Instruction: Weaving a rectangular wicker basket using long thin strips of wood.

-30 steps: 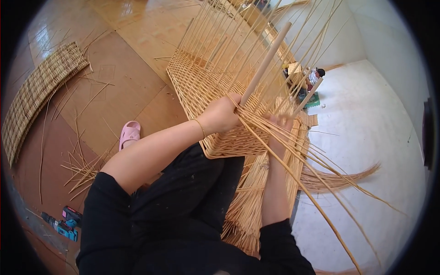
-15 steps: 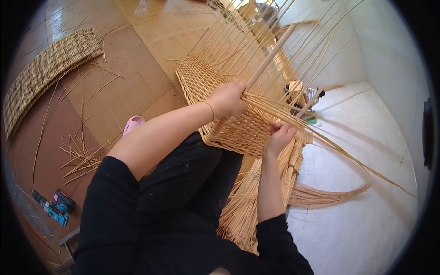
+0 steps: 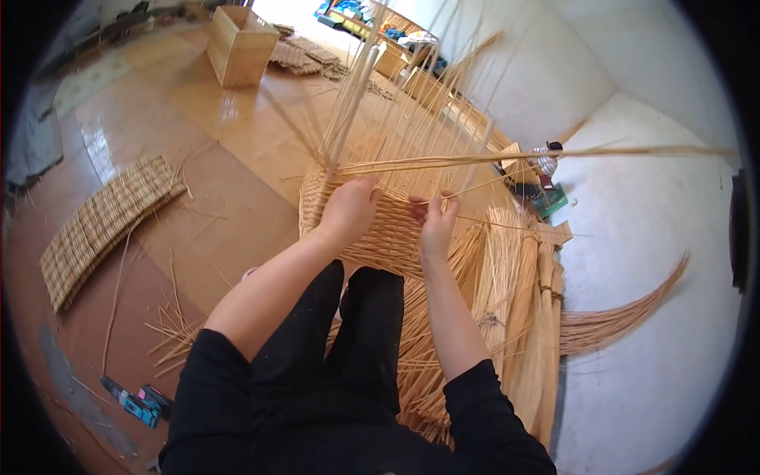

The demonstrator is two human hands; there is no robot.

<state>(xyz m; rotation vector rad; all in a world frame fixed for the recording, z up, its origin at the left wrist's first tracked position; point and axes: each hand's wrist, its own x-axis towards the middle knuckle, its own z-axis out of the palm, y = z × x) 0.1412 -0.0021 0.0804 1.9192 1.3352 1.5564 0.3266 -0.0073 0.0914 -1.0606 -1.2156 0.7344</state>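
Two black sleeves at the lower edge, forearms reaching up over black-clad legs. Just ahead, left hand (image 3: 348, 210) pressed on the woven wall of the half-made wicker basket (image 3: 372, 226), fingers curled over its top edge and closed on the upright stakes (image 3: 380, 119) there. Right hand (image 3: 437, 226) just beside it, fingers narrow, pinched on a thin weaving strand (image 3: 538, 157) running out long to the right. Basket standing on the floor between the knees, touching the legs, stakes fanning upward and away.

For a clean row, probably best: strand kept taut and low, pressed down tight against the last woven row; stakes held evenly spaced by the left hand; no sharp kink in the cane, since likely brittle when bent hard.

Right of the basket, bundles of loose cane (image 3: 522, 317) heaped on the floor, one sheaf curving off across the pale floor (image 3: 657, 340). Lower left, a blue and black power tool (image 3: 136, 402) among scattered offcuts. Farther left, a flat woven mat (image 3: 103, 226) on the brown floor. Far back, a finished square basket (image 3: 241, 46) and more woven panels; details beyond too small to tell.
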